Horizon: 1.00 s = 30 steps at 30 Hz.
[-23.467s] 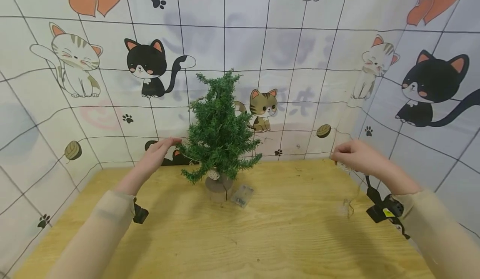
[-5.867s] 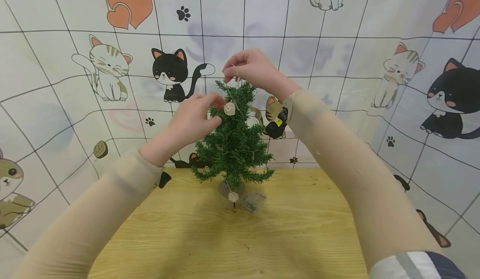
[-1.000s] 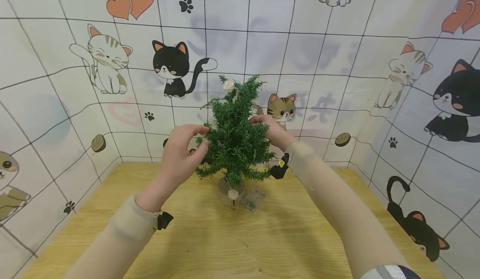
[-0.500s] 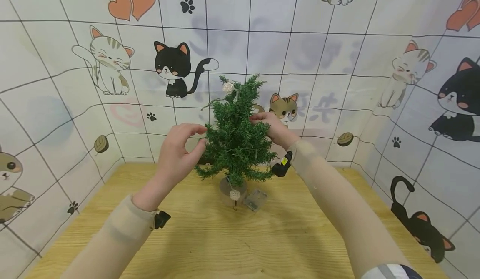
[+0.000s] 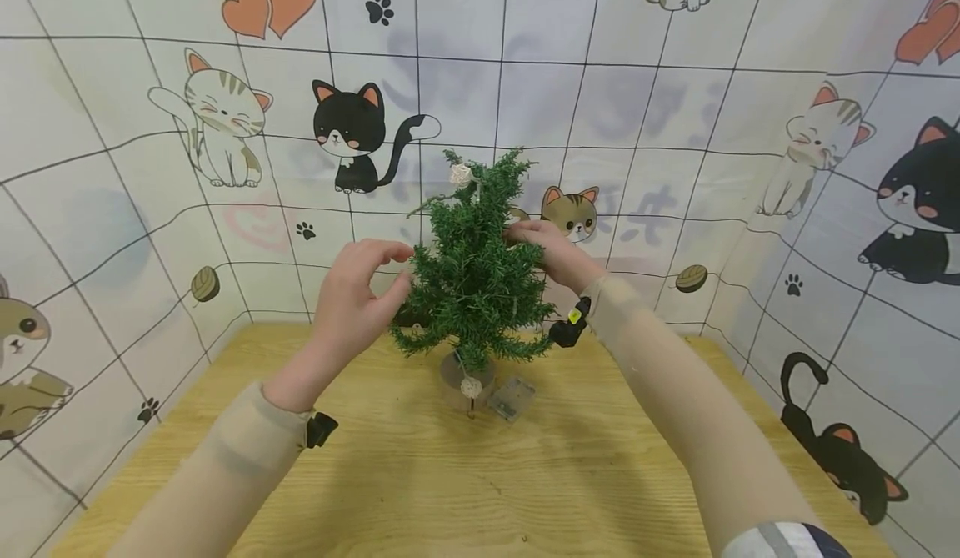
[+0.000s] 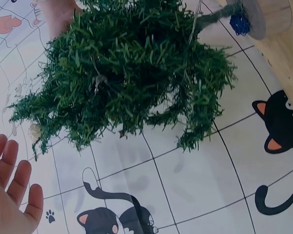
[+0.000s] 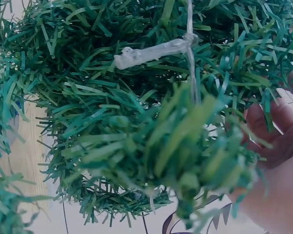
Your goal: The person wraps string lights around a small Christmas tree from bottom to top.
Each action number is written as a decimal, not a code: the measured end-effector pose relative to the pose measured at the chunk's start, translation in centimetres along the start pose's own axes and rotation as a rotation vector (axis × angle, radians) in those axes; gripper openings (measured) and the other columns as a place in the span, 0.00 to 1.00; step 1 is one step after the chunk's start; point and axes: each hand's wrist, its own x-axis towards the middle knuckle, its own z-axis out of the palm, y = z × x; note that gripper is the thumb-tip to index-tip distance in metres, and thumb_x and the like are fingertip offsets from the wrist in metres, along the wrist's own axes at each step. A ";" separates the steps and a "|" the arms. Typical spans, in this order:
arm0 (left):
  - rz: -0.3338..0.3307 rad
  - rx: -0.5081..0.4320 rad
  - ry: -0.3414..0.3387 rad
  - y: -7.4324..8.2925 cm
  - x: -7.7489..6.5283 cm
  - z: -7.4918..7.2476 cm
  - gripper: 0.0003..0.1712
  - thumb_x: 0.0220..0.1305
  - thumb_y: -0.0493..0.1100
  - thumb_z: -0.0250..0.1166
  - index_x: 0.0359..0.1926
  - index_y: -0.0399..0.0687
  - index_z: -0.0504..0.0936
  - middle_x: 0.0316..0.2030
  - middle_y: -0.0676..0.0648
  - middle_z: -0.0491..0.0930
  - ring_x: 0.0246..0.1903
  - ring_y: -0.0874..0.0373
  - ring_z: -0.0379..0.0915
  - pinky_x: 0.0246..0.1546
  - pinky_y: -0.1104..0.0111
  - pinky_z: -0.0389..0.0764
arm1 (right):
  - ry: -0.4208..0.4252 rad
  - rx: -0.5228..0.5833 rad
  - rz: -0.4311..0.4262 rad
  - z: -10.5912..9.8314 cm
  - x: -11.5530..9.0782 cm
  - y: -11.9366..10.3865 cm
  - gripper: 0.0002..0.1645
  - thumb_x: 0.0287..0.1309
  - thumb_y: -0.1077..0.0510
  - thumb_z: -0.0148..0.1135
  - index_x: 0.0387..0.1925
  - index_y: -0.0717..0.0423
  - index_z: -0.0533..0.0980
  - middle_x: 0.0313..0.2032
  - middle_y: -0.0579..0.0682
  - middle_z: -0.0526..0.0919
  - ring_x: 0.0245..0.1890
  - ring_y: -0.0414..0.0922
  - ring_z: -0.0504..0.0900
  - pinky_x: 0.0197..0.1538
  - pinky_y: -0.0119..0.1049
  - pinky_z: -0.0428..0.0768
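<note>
at the far middle of the wooden table (image 5: 420,491), against the cat-print backdrop (image 5: 600,82), a small artificial tree (image 5: 472,274) stands upright on its round wooden base (image 5: 450,372). since half a second ago the left hand (image 5: 352,304) has drifted slightly left and up, so that its fingertips now sit just beside the left branches rather than in them; the right hand (image 5: 551,253) has stayed at the tree's right side at mid height. one pale ball (image 5: 461,175) hangs near the top, another pale ball (image 5: 471,388) dangles by the base, and a clear battery box (image 5: 512,397) lies on the table just right of it. the thin wire (image 7: 189,58) with its small bulb (image 7: 136,54) already threads through the needles, so the stringing appears well along, with adjustment in hand.

pose: both forearms reach forward, the hands apart on either side of the tree. the left hand is relaxed, fingers (image 6: 12,175) spread and holding nothing. the right hand's fingers curl into the foliage; whether they pinch wire or a twig cannot be told.
</note>
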 end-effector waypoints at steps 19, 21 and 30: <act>-0.100 0.235 -0.113 -3.7 1.0 -2.1 0.15 0.63 0.38 0.62 0.50 0.39 0.81 0.44 0.42 0.82 0.44 0.46 0.75 0.44 0.53 0.73 | 0.113 -0.016 0.132 -2.0 -0.9 1.6 0.27 0.73 0.49 0.47 0.62 0.64 0.71 0.49 0.51 0.75 0.41 0.47 0.75 0.43 0.38 0.75; -0.120 0.263 -0.122 -4.3 0.8 -2.4 0.15 0.63 0.39 0.61 0.50 0.40 0.81 0.44 0.42 0.82 0.45 0.45 0.76 0.44 0.52 0.74 | 0.125 -0.018 0.142 -2.4 -1.1 2.2 0.26 0.73 0.49 0.47 0.61 0.64 0.71 0.42 0.51 0.76 0.37 0.47 0.76 0.40 0.35 0.75; -0.222 0.323 -0.167 -7.1 -0.9 -2.9 0.21 0.65 0.42 0.61 0.58 0.40 0.78 0.53 0.39 0.79 0.54 0.40 0.72 0.52 0.49 0.71 | 0.138 -0.062 0.220 -3.8 -3.0 7.5 0.24 0.73 0.48 0.48 0.58 0.61 0.74 0.54 0.58 0.77 0.45 0.53 0.75 0.44 0.39 0.76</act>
